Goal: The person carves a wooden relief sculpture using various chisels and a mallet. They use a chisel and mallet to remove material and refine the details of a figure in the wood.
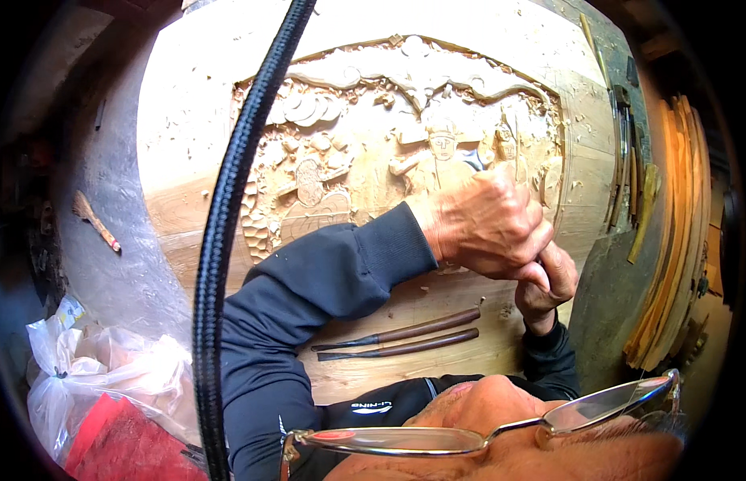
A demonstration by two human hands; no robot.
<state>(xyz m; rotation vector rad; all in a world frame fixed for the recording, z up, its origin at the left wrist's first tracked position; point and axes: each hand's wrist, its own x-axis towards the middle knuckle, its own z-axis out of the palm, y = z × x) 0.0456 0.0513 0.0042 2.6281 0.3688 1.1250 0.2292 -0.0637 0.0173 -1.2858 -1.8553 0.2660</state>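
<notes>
A pale wooden panel (172,232) with a carved relief lies in front of me, showing figures with faces, a wavy branch-like band and scalloped shapes. My left hand (493,220) is closed around a carving chisel (474,159), its metal blade pointing away from me beside a carved face (442,144). My right hand (551,280) is closed just behind and to the right, touching the left hand, on the chisel's handle end, which the fingers mostly hide. Two more chisels (421,328) (421,345) with dark wooden handles lie side by side below my left forearm.
Wood chips (365,96) litter the relief. Several long tools (625,160) lie along the right edge, beside stacked curved boards (673,232). A short wooden-handled tool (96,220) lies at left, above a clear plastic bag (124,361) and red cloth (128,441). A black braided cable (232,192) crosses the view.
</notes>
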